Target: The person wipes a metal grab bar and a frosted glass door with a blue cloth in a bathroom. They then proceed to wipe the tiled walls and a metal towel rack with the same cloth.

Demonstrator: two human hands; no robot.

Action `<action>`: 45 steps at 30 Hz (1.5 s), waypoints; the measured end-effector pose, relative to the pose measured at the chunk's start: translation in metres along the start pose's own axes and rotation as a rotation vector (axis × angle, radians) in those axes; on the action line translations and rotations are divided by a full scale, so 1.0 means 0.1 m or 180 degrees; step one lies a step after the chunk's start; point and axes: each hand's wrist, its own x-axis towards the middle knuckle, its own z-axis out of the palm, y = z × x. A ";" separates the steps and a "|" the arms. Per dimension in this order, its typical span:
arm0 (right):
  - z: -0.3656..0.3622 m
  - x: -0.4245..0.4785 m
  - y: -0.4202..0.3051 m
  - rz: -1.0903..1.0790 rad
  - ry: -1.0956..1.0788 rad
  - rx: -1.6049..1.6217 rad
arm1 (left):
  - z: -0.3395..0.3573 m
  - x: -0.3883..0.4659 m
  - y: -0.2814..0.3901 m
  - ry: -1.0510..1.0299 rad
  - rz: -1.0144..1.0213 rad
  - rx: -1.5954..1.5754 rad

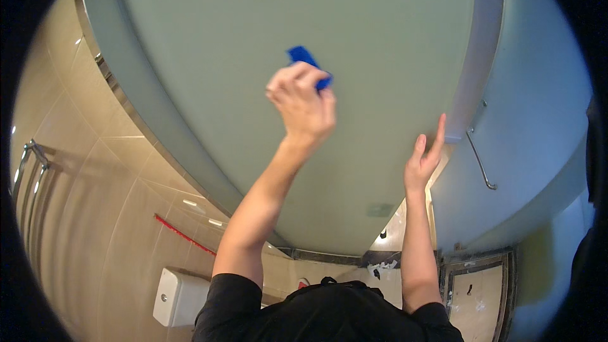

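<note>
In my left hand (301, 99) is a blue cloth (304, 56), pressed near the middle of a frosted glass panel (370, 23). The fingers curl over the cloth, and part of it sticks out above them. The hand is slightly blurred. Farther right, my right hand (425, 159) is raised at the panel's right edge with thumb and fingers apart. It holds nothing; some of its fingers are hidden behind one another or the edge.
A second frosted glass panel (513, 104) with a metal handle (480, 161) stands at right. Beige tiled wall, a chrome towel rack (31, 166) and a white toilet cistern (180, 297) are at left. Dark sills (327, 257) and white scraps (382, 265) lie low down.
</note>
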 end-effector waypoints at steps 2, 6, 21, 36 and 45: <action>0.04 -0.02 -0.03 -0.0020 -0.0075 0.0043 | 0.04 -0.17 0.16 -0.0310 0.0312 -0.0111; 0.00 0.00 -0.06 -0.0403 -0.0173 0.0094 | 0.11 -0.48 0.45 -0.0792 0.0617 -0.0213; -0.05 -0.12 0.09 0.0092 -0.0057 0.1228 | 0.23 -0.40 0.65 -0.0757 0.0575 -0.0304; -0.21 -0.80 0.37 -0.0799 0.0253 -0.0402 | 0.30 -1.21 1.21 -0.1658 0.0504 -0.1986; 0.10 -0.99 0.14 -0.0572 -0.0173 -0.0738 | -0.14 -1.25 0.69 -0.1754 0.0098 -0.1908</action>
